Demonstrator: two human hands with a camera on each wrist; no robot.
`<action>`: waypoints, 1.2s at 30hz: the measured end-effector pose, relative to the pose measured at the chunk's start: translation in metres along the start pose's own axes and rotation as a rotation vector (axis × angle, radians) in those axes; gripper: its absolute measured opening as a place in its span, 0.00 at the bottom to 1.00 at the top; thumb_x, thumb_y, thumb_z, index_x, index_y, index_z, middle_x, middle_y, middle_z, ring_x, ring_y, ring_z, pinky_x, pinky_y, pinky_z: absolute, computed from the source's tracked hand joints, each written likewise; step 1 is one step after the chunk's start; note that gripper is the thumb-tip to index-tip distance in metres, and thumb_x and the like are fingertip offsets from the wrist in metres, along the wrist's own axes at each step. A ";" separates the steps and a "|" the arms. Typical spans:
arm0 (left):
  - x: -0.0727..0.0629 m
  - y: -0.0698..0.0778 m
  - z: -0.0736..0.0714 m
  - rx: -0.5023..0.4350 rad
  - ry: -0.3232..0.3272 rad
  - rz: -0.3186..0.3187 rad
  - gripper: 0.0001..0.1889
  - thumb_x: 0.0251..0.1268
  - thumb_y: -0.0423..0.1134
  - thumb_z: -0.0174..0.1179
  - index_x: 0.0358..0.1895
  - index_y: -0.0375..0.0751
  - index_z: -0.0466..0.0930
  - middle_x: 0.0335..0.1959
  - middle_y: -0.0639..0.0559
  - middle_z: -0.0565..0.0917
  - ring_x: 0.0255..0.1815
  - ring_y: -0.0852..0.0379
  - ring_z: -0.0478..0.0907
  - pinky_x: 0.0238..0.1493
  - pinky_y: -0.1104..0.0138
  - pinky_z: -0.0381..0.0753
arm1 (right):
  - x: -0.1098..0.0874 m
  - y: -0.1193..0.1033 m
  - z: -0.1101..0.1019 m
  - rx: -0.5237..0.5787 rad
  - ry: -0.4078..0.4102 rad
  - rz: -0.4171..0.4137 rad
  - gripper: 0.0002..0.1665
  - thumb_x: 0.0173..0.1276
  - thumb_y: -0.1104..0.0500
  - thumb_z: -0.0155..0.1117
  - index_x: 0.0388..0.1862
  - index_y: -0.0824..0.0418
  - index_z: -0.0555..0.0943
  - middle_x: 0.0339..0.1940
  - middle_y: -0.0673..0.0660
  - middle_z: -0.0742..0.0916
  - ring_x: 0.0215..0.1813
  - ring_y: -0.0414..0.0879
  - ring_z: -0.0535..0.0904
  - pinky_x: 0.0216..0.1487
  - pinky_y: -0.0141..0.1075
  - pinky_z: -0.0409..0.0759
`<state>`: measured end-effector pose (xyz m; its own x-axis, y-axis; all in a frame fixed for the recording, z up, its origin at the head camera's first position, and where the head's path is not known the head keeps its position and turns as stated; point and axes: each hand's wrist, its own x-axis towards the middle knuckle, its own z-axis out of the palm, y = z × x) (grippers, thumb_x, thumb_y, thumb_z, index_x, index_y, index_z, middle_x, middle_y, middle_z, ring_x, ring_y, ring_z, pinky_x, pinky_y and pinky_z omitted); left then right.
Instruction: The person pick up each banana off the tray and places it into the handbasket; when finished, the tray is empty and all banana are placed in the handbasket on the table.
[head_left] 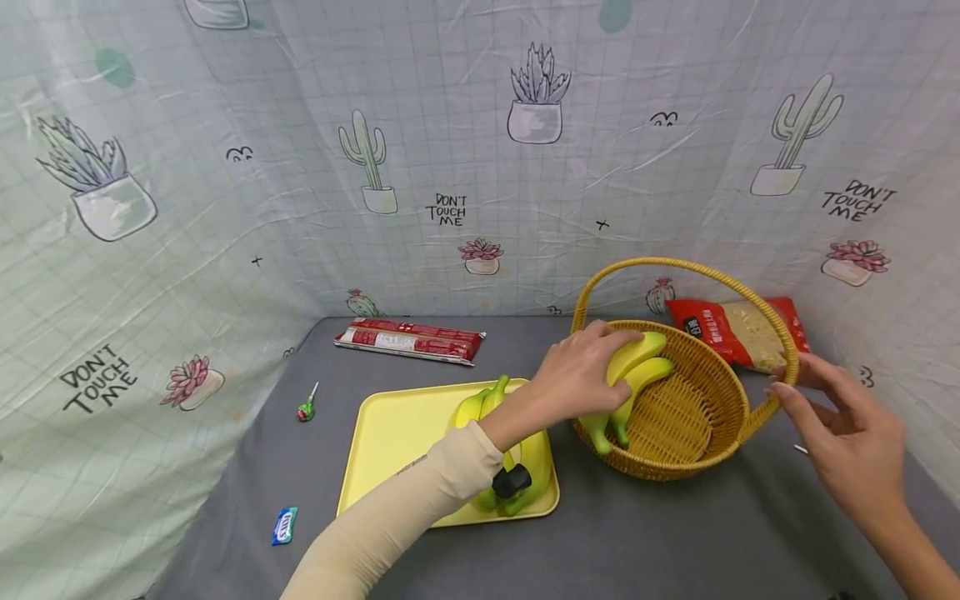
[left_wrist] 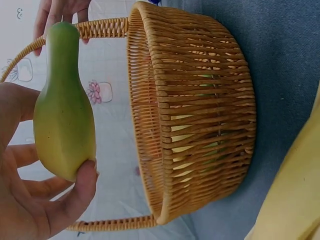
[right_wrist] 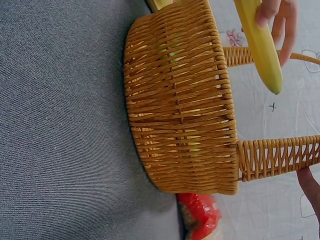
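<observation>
My left hand [head_left: 573, 375] grips a yellow-green banana [head_left: 628, 357] above the left side of the wicker basket [head_left: 731, 392]. In the left wrist view, the held banana [left_wrist: 65, 125] has its green end upward, with fingers and thumb around it. Another banana [head_left: 643, 382] lies inside the basket, partly hidden by the held one. On the right, my right hand [head_left: 855, 433] pinches the basket's arched handle [head_left: 783, 342] between thumb and fingers. More bananas [head_left: 536, 467] rest on the yellow tray [head_left: 386, 433], partly covered by my left forearm.
Behind the basket lies a red bag with a clear window [head_left: 750, 329]. A long red packet [head_left: 411, 340] sits at the back. Left of the tray are a lollipop [head_left: 306, 410] and a small blue packet [head_left: 284, 526]. Patterned sheets enclose the grey table.
</observation>
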<state>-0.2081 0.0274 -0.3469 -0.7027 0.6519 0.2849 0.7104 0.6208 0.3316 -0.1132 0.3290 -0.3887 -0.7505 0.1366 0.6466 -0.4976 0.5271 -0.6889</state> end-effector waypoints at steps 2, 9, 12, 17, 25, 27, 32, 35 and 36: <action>0.002 0.000 0.001 -0.013 0.000 -0.005 0.33 0.66 0.42 0.64 0.76 0.54 0.75 0.61 0.51 0.79 0.42 0.60 0.73 0.31 0.66 0.73 | 0.000 0.000 0.000 -0.007 0.000 0.007 0.28 0.68 0.82 0.65 0.66 0.74 0.80 0.51 0.55 0.87 0.52 0.42 0.84 0.49 0.24 0.80; 0.007 0.000 0.009 -0.044 -0.038 -0.046 0.33 0.67 0.44 0.66 0.77 0.56 0.74 0.63 0.53 0.78 0.43 0.62 0.71 0.33 0.68 0.73 | -0.001 -0.001 0.000 -0.024 -0.006 0.034 0.28 0.68 0.81 0.65 0.67 0.73 0.80 0.52 0.56 0.87 0.53 0.41 0.84 0.49 0.24 0.80; 0.010 0.001 0.014 -0.039 -0.050 -0.034 0.33 0.67 0.44 0.65 0.77 0.55 0.74 0.63 0.53 0.78 0.44 0.63 0.71 0.34 0.68 0.72 | -0.002 -0.002 0.000 -0.038 -0.006 0.042 0.29 0.68 0.81 0.65 0.68 0.71 0.81 0.51 0.53 0.87 0.53 0.40 0.84 0.49 0.24 0.80; 0.017 0.004 0.020 -0.030 -0.041 -0.020 0.32 0.67 0.44 0.64 0.76 0.55 0.75 0.60 0.54 0.78 0.42 0.63 0.71 0.33 0.70 0.72 | -0.001 -0.001 0.001 0.016 0.006 -0.033 0.27 0.67 0.83 0.63 0.66 0.75 0.80 0.51 0.57 0.87 0.53 0.41 0.84 0.49 0.24 0.80; 0.034 0.013 0.031 -0.006 -0.091 -0.031 0.32 0.69 0.46 0.64 0.77 0.57 0.73 0.55 0.57 0.77 0.38 0.65 0.71 0.30 0.72 0.72 | -0.002 -0.001 -0.001 -0.052 -0.003 0.029 0.30 0.67 0.82 0.65 0.68 0.72 0.80 0.52 0.50 0.87 0.53 0.38 0.83 0.49 0.23 0.79; 0.038 0.015 0.036 0.006 -0.099 -0.031 0.32 0.68 0.46 0.65 0.77 0.58 0.73 0.55 0.58 0.76 0.38 0.65 0.71 0.30 0.72 0.72 | -0.002 -0.002 -0.002 -0.054 -0.006 0.037 0.30 0.67 0.82 0.65 0.68 0.72 0.80 0.52 0.49 0.87 0.53 0.38 0.84 0.49 0.23 0.79; 0.043 0.018 0.046 0.054 -0.112 -0.014 0.31 0.69 0.43 0.64 0.76 0.57 0.74 0.59 0.57 0.77 0.40 0.65 0.73 0.30 0.71 0.73 | -0.001 -0.003 -0.002 -0.048 -0.017 0.050 0.30 0.67 0.82 0.65 0.68 0.72 0.80 0.52 0.48 0.86 0.53 0.39 0.83 0.50 0.24 0.79; 0.043 0.019 0.048 0.091 -0.113 0.006 0.32 0.69 0.40 0.62 0.77 0.57 0.74 0.62 0.56 0.77 0.43 0.65 0.74 0.29 0.70 0.72 | -0.001 -0.003 -0.003 -0.051 -0.021 0.050 0.30 0.68 0.82 0.65 0.68 0.72 0.80 0.52 0.48 0.87 0.53 0.38 0.83 0.50 0.24 0.79; 0.043 0.019 0.049 0.097 -0.112 0.010 0.32 0.69 0.39 0.62 0.77 0.57 0.74 0.63 0.56 0.77 0.43 0.65 0.74 0.29 0.70 0.72 | -0.001 -0.004 -0.003 -0.049 -0.022 0.051 0.30 0.68 0.82 0.65 0.68 0.72 0.80 0.52 0.46 0.86 0.54 0.38 0.83 0.50 0.24 0.79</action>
<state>-0.2230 0.0881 -0.3723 -0.6906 0.6996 0.1836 0.7217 0.6496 0.2392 -0.1091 0.3295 -0.3857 -0.7839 0.1457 0.6035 -0.4371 0.5608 -0.7032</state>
